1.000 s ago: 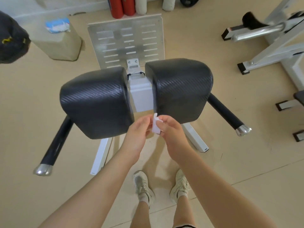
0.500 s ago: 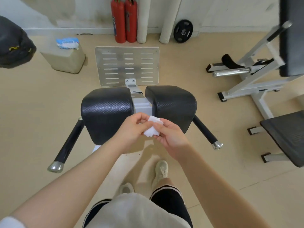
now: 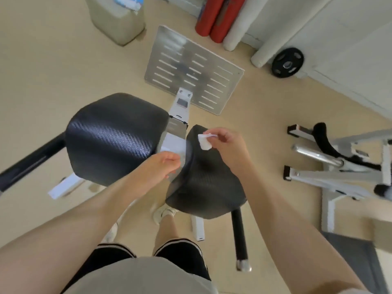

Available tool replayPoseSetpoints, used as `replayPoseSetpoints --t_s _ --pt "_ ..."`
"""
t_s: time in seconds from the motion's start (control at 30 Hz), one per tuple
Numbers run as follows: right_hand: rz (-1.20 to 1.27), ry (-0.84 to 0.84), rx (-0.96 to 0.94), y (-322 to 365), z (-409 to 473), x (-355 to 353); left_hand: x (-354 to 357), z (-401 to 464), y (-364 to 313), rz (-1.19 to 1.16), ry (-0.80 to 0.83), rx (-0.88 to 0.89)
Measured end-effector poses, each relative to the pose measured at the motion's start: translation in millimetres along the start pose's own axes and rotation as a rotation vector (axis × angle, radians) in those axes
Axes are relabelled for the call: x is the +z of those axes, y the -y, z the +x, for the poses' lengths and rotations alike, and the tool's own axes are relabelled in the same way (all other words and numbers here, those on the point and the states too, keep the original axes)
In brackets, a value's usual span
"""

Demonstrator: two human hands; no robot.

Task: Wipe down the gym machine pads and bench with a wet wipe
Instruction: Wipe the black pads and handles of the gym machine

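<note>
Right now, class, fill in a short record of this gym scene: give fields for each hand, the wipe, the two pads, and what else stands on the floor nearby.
right hand: pinches a small folded white wipe above the right pad
left hand: over the gap between the pads, fingers curled, holding nothing visible
left pad: black, textured, untouched
contact: wipe not clearly pressed on the pad yet
behind the pads: slotted metal footplate
far floor: wipe packet on a pale container, black weight plate

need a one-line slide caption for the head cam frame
Right hand holds a folded wet wipe above the right black pad; left hand hovers empty between the pads.
</note>
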State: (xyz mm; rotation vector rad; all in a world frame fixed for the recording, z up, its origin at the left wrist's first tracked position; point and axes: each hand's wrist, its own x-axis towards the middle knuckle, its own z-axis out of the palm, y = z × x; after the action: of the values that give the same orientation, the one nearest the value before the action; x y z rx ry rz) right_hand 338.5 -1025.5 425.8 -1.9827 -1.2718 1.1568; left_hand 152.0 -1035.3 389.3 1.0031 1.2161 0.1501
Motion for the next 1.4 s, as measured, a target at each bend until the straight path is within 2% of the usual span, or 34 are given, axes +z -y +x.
replayPoseSetpoints --t_s 0.07,0.13,0.23,0.3,0.4,0.53,0.63,0.8,1.0,1.07,1.2,1.33,1.4 --pt "-0.203 0.141 -0.1 -11 29 1 9 13 1 -0.031 -0.015 -0.023" --pt "-0.41 0.363 -0.205 -17 49 7 18 22 0 -0.011 -0.013 -0.026" --pt "-0.692 0.727 -0.375 -21 69 16 28 29 -1 0.178 -0.078 0.008" --pt "-0.831 0.869 -0.486 -23 81 17 29 29 -1 0.235 -0.108 0.039" --pt "-0.902 0.857 -0.552 -30 110 13 29 31 0 0.223 -0.112 0.025" --pt "-0.896 0.75 -0.465 -42 144 11 30 34 -1 0.172 -0.144 -0.072" --pt "-0.821 0.835 -0.466 -34 131 10 30 35 -4 0.181 -0.161 -0.108" --pt "-0.77 0.959 -0.58 -26 105 1 27 31 -12 0.206 -0.173 -0.104" --pt "-0.799 0.821 -0.459 -42 143 27 25 27 -14 0.2 -0.161 -0.118" --pt "-0.835 0.797 -0.398 -38 147 31 24 28 -20 0.273 -0.141 -0.107" --pt "-0.809 0.904 -0.434 -28 129 21 15 40 -34 0.456 -0.015 -0.124" --pt "-0.702 0.901 -0.411 -32 120 11 6 52 -44 0.519 0.106 -0.157" --pt "-0.743 0.888 -0.419 -32 124 15 5 57 -49 0.532 0.158 -0.185"
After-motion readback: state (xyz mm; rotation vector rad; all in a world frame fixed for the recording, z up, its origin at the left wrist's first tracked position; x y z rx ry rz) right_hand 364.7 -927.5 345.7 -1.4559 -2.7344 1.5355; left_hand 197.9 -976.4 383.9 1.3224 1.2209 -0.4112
